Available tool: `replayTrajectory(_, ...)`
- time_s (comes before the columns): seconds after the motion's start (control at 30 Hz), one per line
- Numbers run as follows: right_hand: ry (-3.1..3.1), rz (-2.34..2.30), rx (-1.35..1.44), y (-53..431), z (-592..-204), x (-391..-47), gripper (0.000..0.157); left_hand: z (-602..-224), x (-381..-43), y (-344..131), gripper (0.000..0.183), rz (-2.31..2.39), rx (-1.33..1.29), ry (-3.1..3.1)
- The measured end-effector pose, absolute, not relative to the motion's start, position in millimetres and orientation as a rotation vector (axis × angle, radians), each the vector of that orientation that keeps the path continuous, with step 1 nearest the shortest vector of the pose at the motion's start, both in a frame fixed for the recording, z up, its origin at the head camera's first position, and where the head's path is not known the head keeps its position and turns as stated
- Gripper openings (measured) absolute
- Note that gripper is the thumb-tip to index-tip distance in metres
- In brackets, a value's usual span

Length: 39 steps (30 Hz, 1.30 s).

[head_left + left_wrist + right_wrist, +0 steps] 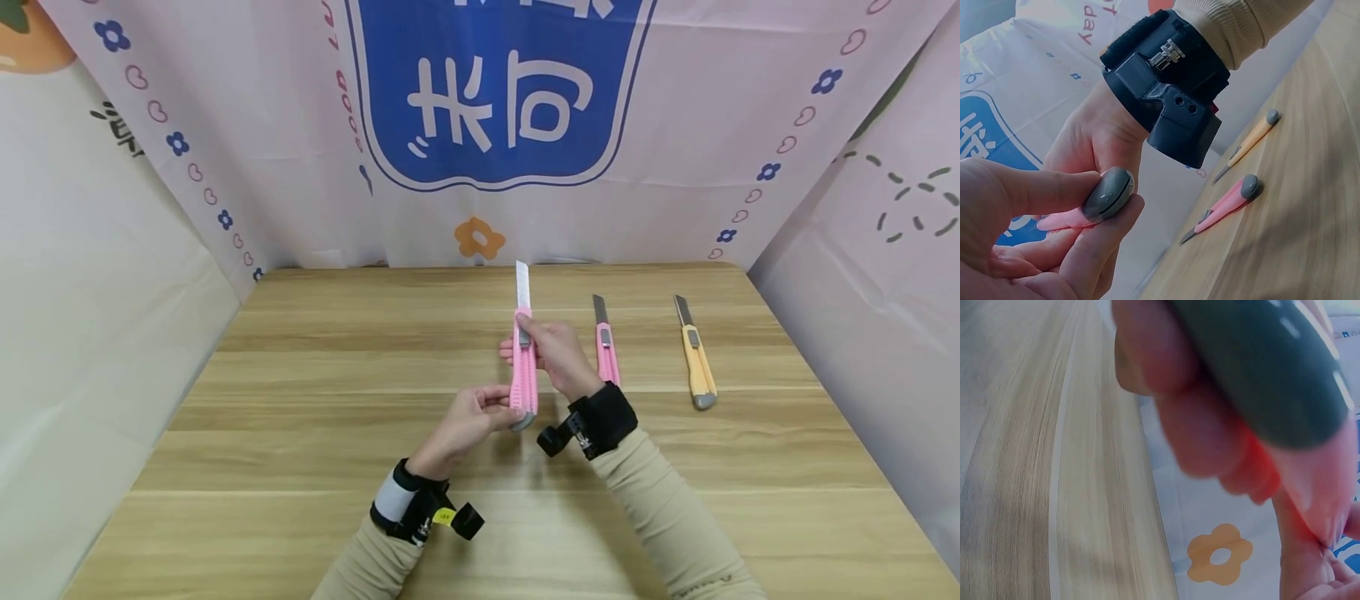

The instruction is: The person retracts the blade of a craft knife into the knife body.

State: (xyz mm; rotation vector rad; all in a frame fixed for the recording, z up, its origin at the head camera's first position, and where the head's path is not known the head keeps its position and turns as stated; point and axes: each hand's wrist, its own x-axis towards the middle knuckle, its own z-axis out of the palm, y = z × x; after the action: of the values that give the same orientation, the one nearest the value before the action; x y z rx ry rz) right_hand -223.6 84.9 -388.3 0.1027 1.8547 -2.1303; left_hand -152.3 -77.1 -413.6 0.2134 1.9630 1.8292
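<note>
A pink box cutter (525, 379) is held upright above the table, its long blade (522, 285) extended and pointing away. My left hand (467, 423) pinches its lower end between thumb and fingers. In the left wrist view that end shows a grey cap (1110, 195). Higher up, my right hand (561, 357) holds the handle near the blade, with the thumb on the grey slider (524, 338). From the right wrist, the grey cap (1272, 375) looms close and blurred, with left-hand fingers (1194, 425) beside it.
To the right on the wooden table (300, 400) lie a second pink box cutter (606, 337), partly hidden by my right wrist, and a yellow one (697, 362). Both have blades out, pointing away. Printed cloth (675, 225) hangs along the back edge and both sides.
</note>
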Motion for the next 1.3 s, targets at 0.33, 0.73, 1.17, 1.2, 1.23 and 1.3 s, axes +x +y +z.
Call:
replayTrajectory(0.33, 1.855, -2.166, 0.051, 83.7, -389.8, -225.1, 0.046, -415.2, -153.9, -76.9, 0.042, 1.831, 0.228, 1.942)
replayTrajectory(0.73, 1.856, -2.194, 0.044, 85.0, -391.9, -224.7, 0.043, -413.9, -154.6, -75.6, 0.042, 1.845, 0.19, 1.906)
replayTrajectory(1.17, 1.844, -2.195, 0.053, 83.0, -390.6, -224.0, 0.039, -414.5, -154.9, -77.6, 0.039, 1.846, 0.217, 1.9)
replayTrajectory(1.2, 1.841, -2.195, 0.054, 83.1, -390.8, -224.1, 0.039, -414.8, -154.9, -77.5, 0.039, 1.846, 0.22, 1.9)
replayTrajectory(1.23, 1.835, -2.197, 0.054, 83.3, -390.8, -224.2, 0.039, -415.3, -155.0, -77.4, 0.039, 1.845, 0.22, 1.901)
replayTrajectory(1.3, 1.825, -2.197, 0.042, 83.9, -391.0, -224.5, 0.04, -415.5, -155.3, -76.8, 0.039, 1.845, 0.217, 1.903)
